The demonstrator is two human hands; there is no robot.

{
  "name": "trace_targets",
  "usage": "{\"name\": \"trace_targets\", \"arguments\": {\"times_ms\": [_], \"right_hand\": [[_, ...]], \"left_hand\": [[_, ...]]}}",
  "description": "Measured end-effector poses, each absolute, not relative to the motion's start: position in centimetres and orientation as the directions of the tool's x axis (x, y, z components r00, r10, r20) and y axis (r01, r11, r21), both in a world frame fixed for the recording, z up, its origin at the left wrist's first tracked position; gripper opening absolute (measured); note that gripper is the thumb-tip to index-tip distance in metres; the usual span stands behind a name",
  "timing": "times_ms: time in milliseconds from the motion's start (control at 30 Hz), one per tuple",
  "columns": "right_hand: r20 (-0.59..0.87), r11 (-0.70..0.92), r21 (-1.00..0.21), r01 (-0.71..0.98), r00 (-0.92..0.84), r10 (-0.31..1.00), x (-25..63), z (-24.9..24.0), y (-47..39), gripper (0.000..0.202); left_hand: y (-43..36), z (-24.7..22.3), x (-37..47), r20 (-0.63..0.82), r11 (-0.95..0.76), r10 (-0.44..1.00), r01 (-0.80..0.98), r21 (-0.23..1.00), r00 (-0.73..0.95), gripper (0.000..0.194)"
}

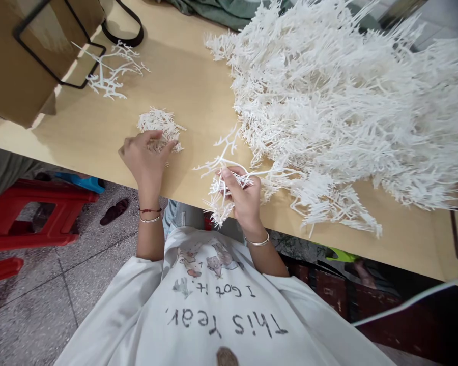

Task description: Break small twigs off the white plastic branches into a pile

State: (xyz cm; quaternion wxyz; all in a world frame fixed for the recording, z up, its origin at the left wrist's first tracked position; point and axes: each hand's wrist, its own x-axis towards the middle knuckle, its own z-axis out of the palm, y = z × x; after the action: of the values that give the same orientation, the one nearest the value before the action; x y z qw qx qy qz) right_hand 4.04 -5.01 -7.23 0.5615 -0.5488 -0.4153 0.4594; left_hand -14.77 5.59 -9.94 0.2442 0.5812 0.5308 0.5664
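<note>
My left hand (147,157) rests at the near side of a small pile of short white plastic pieces (161,122). Its thumb and index finger are apart, curved around the pile's near edge; the other fingers are partly hidden. My right hand (244,195) pinches a white branched plastic sprue (223,157) between thumb and fingers, just above the table's front edge. More white pieces (219,201) stick out below that grip. Right beside this hand spreads a large heap of white branched plastic pieces (339,101), whose strands reach close to my fingers.
Bare white sprues (112,71) lie at the back left of the wooden table (191,76), near a cardboard box (41,51) with a black wire frame (63,84). A black strap (127,40) lies behind them. Red stools (38,213) stand on the floor at left.
</note>
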Motion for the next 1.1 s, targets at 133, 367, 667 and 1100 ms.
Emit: {"name": "trace_targets", "arguments": {"times_ms": [133,367,667,1100], "right_hand": [[-0.052,-0.044,-0.998,-0.048,0.165,0.985,4.2,-7.0,-4.9,0.035],[0.014,0.01,-0.997,0.073,0.046,0.999,4.3,-6.3,-5.1,0.043],[0.079,0.078,-0.99,0.122,0.003,0.997,5.1,-6.0,-5.1,0.04],[0.029,0.056,-0.991,0.125,-0.211,0.977,6.6,-5.3,-5.7,0.022]], "left_hand": [[1.7,-7.5,-12.7,0.595,-0.396,0.72,0.492,0.775,-0.358,0.02],[-4.0,-5.2,-9.5,0.518,-0.555,0.832,0.275,0.785,0.2,0.013],[-2.9,-5.8,-9.3,0.336,-0.353,0.927,0.086,0.932,0.167,0.012],[-3.0,-5.9,-10.8,0.224,-0.234,0.957,0.032,0.972,0.184,0.007]]}}
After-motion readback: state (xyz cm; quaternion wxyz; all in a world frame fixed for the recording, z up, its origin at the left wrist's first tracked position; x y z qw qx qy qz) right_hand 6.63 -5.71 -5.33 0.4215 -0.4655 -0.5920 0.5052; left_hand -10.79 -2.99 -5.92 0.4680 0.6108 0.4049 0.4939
